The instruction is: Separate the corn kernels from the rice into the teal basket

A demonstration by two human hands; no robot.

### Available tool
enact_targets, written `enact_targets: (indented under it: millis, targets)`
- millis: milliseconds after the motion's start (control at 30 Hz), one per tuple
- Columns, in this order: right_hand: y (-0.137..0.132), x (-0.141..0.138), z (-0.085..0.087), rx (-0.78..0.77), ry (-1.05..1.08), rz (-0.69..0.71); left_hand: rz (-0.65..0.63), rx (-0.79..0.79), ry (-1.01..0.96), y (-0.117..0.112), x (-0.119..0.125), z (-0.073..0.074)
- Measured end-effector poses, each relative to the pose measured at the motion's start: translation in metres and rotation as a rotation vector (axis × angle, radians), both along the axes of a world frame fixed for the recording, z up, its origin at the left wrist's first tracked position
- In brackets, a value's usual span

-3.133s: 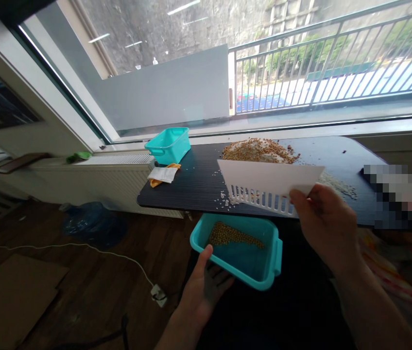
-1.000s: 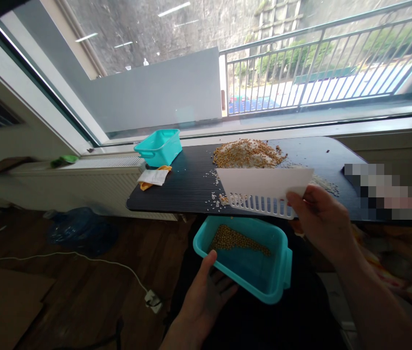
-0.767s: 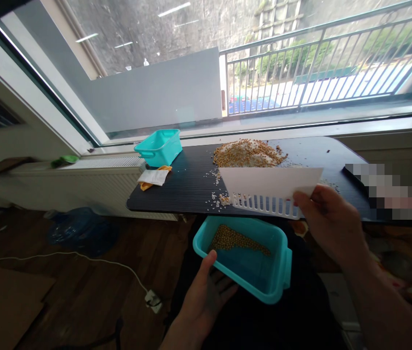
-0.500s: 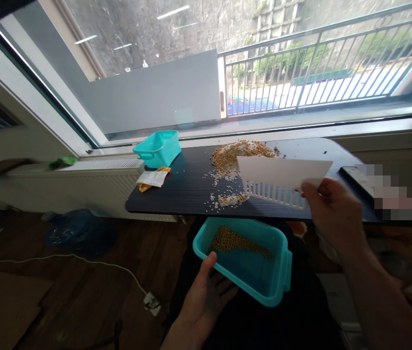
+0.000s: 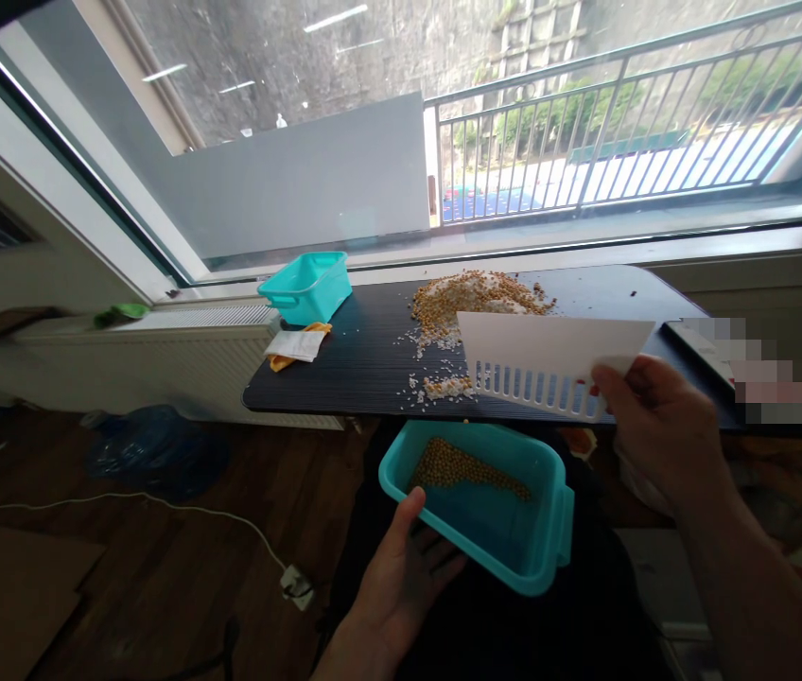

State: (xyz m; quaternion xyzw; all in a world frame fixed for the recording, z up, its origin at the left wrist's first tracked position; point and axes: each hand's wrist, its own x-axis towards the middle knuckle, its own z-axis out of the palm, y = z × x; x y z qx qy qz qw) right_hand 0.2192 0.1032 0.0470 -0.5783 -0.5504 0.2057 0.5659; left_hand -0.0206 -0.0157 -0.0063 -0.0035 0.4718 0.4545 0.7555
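Two plastics — slotted white scraper [image 5: 549, 359], smooth teal rect. tub [image 5: 507, 534]

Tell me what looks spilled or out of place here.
Beans and white grains lie loose in a heap on the dark table, with a scattered trail toward its near edge beside the white slotted scraper in the right hand. The teal bin in the left hand is tilted below that edge.

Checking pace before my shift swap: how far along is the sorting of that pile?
Done: a thin layer of beans lies in the teal bin, which the left hand holds below the table edge. In hand: the right hand holds the slotted scraper upright on the table beside a small heap of grains. Left: the large mixed pile sits behind it.
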Motion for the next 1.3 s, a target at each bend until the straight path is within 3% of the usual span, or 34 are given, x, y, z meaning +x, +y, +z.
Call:
enact_targets:
  millis: [167,300,600,800,1067,1300]
  targets:
    - [-0.006,-0.007,0.008,-0.032,0.106,-0.018,-0.01,-0.002,0.0,0.001,0.0,0.003]
    - [0.0,-0.012,0.009,-0.018,0.027,-0.054,-0.01,-0.004,-0.004,0.0,-0.001,0.002]
    - [0.011,-0.014,0.002,0.04,-0.057,0.029,-0.017,0.015,-0.017,-0.001,0.0,-0.004]
    - [0.008,-0.012,0.002,0.026,0.051,0.111,-0.026,0.02,-0.014,0.0,0.0,-0.002]
    - [0.009,-0.012,0.003,-0.005,0.001,0.071,-0.032,0.003,-0.006,0.001,-0.001,-0.004]
    - [0.004,-0.011,0.004,-0.011,0.149,0.108,-0.034,0.006,-0.006,0.002,0.0,-0.002]
